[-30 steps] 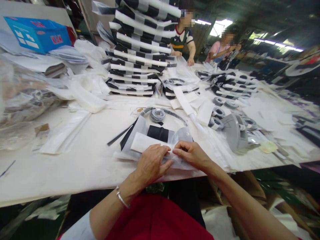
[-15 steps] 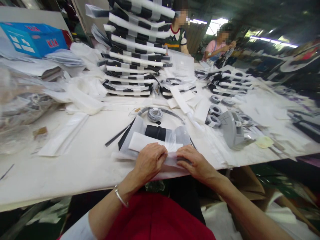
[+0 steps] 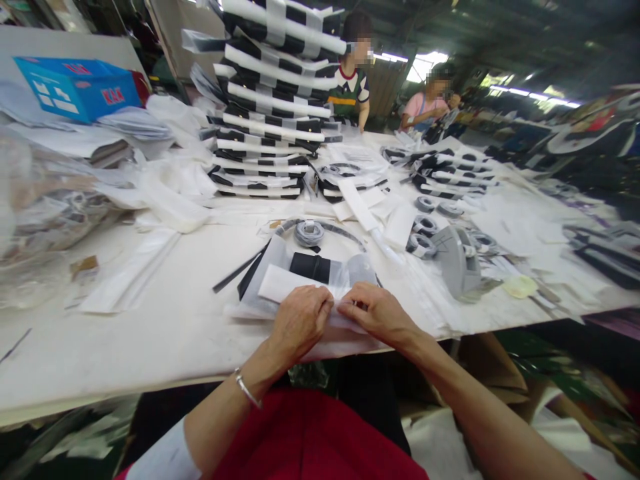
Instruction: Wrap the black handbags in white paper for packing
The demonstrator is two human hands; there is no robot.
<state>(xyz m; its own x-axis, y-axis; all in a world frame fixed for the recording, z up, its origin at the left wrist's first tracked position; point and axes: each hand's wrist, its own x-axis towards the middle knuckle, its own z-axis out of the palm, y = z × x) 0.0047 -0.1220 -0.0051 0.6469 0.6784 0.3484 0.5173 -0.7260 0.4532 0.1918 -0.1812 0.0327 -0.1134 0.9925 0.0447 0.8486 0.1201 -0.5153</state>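
Note:
Before me lies a black bag-like piece (image 3: 313, 268), partly covered by a translucent wrapping sheet (image 3: 274, 252) and a white foam strip (image 3: 275, 283). My left hand (image 3: 301, 319) has its fingers pinched on the sheet's near edge, over the strip's right end. Close beside it, my right hand (image 3: 377, 312) pinches the same edge between thumb and fingers. What lies right under the fingertips is hidden. A wrapped strap (image 3: 345, 232) curves behind the piece, and a wrapped grey coil (image 3: 309, 233) sits inside its curve.
A tall stack of wrapped black pieces (image 3: 275, 127) stands at the back, with a lower stack (image 3: 453, 170) to its right. A grey tape dispenser (image 3: 455, 260) and several coils (image 3: 423, 245) lie at right. White strips (image 3: 133, 270) lie left. Two people work beyond.
My right hand has moved left along the sheet's near edge, closer to my left hand, and now pinches there. My left hand stays nearly in place. The view has shifted slightly.

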